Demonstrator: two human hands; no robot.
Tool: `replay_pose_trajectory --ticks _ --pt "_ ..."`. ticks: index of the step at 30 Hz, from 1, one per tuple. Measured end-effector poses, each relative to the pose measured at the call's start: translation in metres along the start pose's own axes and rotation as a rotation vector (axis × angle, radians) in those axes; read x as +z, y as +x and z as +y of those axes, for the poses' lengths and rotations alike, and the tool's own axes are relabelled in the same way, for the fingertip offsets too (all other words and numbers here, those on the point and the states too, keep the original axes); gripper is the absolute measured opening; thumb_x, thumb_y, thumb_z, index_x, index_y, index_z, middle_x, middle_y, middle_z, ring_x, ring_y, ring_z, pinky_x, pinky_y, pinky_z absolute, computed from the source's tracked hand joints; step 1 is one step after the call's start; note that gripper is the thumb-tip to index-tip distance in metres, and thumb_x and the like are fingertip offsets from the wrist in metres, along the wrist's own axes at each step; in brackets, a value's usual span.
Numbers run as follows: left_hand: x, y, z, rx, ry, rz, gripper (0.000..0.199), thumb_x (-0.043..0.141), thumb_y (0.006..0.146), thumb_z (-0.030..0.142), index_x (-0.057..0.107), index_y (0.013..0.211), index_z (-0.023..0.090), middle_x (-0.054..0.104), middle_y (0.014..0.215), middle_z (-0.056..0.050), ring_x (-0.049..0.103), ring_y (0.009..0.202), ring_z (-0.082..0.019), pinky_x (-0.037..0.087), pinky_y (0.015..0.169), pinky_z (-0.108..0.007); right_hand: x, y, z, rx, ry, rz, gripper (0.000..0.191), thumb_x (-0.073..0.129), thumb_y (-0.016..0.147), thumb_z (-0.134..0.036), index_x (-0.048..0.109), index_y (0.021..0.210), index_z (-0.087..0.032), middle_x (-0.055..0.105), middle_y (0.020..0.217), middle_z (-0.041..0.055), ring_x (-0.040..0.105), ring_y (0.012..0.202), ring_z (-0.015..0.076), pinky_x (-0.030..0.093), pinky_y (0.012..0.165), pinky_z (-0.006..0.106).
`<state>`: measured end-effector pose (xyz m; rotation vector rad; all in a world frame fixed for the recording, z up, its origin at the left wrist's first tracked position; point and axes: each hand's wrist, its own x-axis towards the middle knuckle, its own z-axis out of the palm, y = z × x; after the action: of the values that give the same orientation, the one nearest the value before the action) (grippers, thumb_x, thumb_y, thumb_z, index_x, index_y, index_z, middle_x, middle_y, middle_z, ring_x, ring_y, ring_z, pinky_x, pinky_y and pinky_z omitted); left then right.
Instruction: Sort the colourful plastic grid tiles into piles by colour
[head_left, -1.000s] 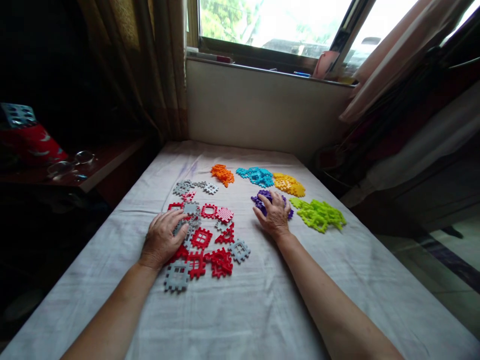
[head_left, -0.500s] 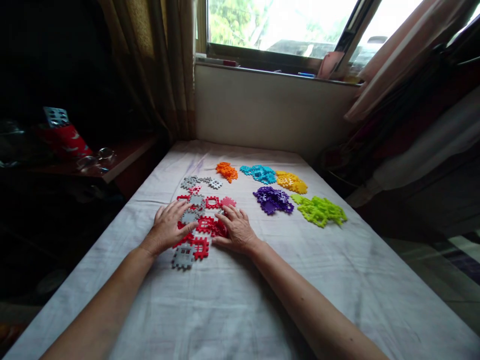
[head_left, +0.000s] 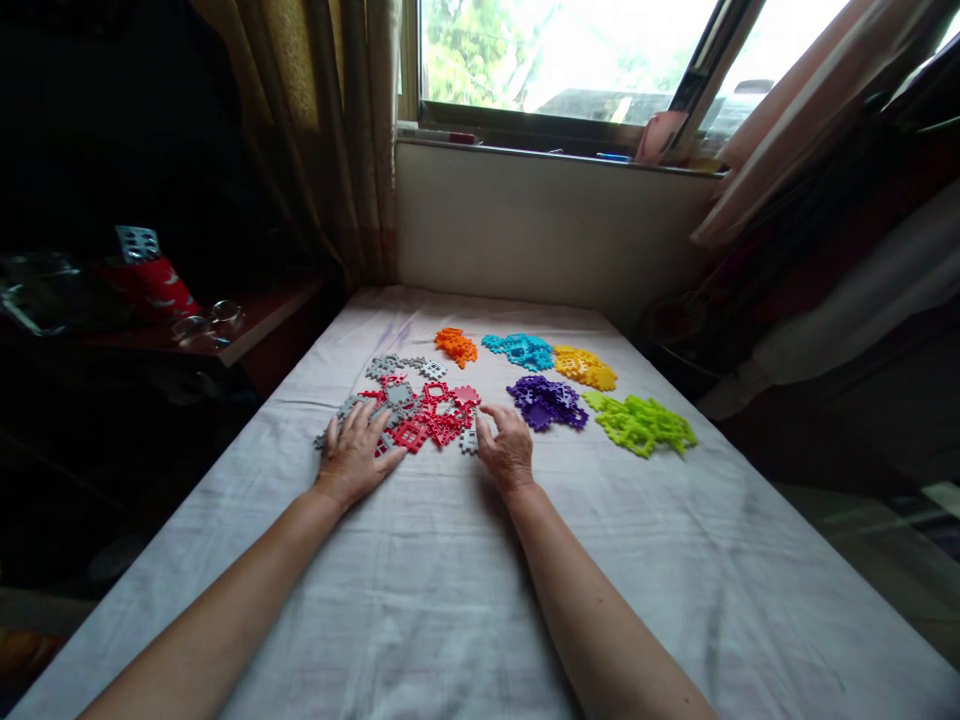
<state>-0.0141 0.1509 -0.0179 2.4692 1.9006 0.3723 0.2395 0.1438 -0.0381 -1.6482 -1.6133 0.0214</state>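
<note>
The left hand [head_left: 355, 455] lies palm down with its fingers fanned out over the near-left heap, where grey pieces [head_left: 400, 393] and red pieces [head_left: 411, 434] overlap. These look like thin, hard plastic, with toothed edges; some are solid plates, others have window-like cut-outs. The right hand [head_left: 508, 448] is curled at the heap's right side, its fingers against or just beside a pale grey notched piece [head_left: 469, 440]; whether it grips that piece cannot be told.

Farther off lie an orange pile [head_left: 456, 346], a blue pile [head_left: 521, 350] and a yellow pile [head_left: 585, 368]. A dense purple pile [head_left: 547, 403] sits right of the right hand, and a spiky, glossy lime-green pile [head_left: 646, 425] spreads farthest right. Beneath everything, a pale woven cloth [head_left: 420, 600] shows soft creases.
</note>
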Motion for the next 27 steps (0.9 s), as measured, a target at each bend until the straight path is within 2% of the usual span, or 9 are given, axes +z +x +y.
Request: replay_pose_trajectory --ticks 4,7,10,14,17,19,21,24,27 --pt "0.004 0.021 0.003 -0.019 -0.045 0.048 0.062 0.053 0.088 0.056 0.054 0.143 0.027 0.044 0.157 -0.013 0.039 0.146 -0.033 0.028 0.117 -0.060 -0.013 -0.007 0.005 0.065 -0.071 -0.085 0.025 0.058 0.087 -0.020 0.073 0.107 -0.019 0.074 0.101 0.0100 0.066 0.095 0.0237 0.050 0.090 0.036" --pt "0.005 0.033 -0.009 -0.041 -0.089 0.133 0.050 0.048 0.091 0.051 0.061 0.135 0.030 0.052 0.152 -0.010 0.045 0.141 -0.029 0.029 0.117 -0.057 -0.010 -0.013 -0.006 -0.066 0.040 -0.201 0.026 0.060 0.084 -0.019 0.073 0.107 -0.022 0.075 0.094 0.0062 0.067 0.088 0.0208 0.051 0.086 0.032" --pt "0.002 0.047 -0.040 -0.146 -0.123 0.215 0.046 0.044 0.092 0.048 0.066 0.126 0.026 0.060 0.144 -0.012 0.051 0.136 -0.030 0.035 0.115 -0.054 -0.001 -0.012 -0.018 -0.194 0.204 -0.255 0.024 0.058 0.086 -0.019 0.073 0.103 -0.024 0.076 0.092 0.0038 0.067 0.082 0.0175 0.052 0.081 0.029" --pt "-0.005 0.067 -0.093 -0.251 -0.216 0.251 0.051 0.041 0.091 0.050 0.069 0.120 0.018 0.065 0.135 -0.015 0.058 0.129 -0.031 0.044 0.109 -0.045 0.006 0.014 -0.009 -0.105 0.218 -0.115 0.021 0.055 0.088 -0.021 0.074 0.096 -0.022 0.075 0.096 0.0064 0.067 0.086 0.0188 0.053 0.081 0.030" --pt "-0.006 0.081 -0.113 -0.372 -0.314 0.209 0.055 0.036 0.093 0.053 0.067 0.122 0.017 0.069 0.129 -0.014 0.062 0.124 -0.029 0.049 0.102 -0.038 0.010 0.040 0.010 0.073 0.140 -0.030 0.022 0.055 0.086 -0.021 0.074 0.098 -0.021 0.075 0.098 0.0070 0.067 0.088 0.0202 0.052 0.085 0.033" --pt "-0.004 0.088 -0.113 -0.400 -0.328 0.183 0.055 0.036 0.094 0.053 0.067 0.123 0.018 0.070 0.127 -0.014 0.063 0.122 -0.029 0.050 0.100 -0.037 0.014 0.051 0.019 0.169 0.098 -0.019 0.026 0.053 0.086 -0.019 0.074 0.102 -0.020 0.075 0.101 0.0074 0.066 0.090 0.0204 0.051 0.088 0.033" --pt "0.001 0.091 -0.107 -0.385 -0.317 0.181 0.052 0.038 0.093 0.051 0.069 0.120 0.019 0.071 0.125 -0.013 0.064 0.120 -0.029 0.050 0.099 -0.036 0.019 0.054 0.020 0.195 0.034 -0.030 0.029 0.054 0.086 -0.018 0.073 0.107 -0.020 0.074 0.109 0.0084 0.065 0.098 0.0216 0.049 0.093 0.035" --pt "0.005 0.091 -0.100 -0.360 -0.305 0.200 0.049 0.038 0.093 0.050 0.071 0.115 0.021 0.074 0.120 -0.011 0.066 0.114 -0.028 0.051 0.095 -0.035 0.026 0.047 0.007 0.163 -0.111 -0.070 0.034 0.058 0.086 -0.020 0.070 0.118 -0.021 0.069 0.126 0.0111 0.058 0.117 0.0267 0.043 0.101 0.041" --pt "0.004 0.087 -0.098 -0.351 -0.315 0.193 0.050 0.035 0.093 0.052 0.072 0.115 0.025 0.075 0.115 -0.009 0.068 0.110 -0.026 0.053 0.088 -0.033 0.030 0.035 -0.015 0.110 -0.182 -0.174 0.034 0.058 0.089 -0.024 0.068 0.122 -0.023 0.065 0.133 0.0123 0.056 0.122 0.0291 0.042 0.102 0.044"
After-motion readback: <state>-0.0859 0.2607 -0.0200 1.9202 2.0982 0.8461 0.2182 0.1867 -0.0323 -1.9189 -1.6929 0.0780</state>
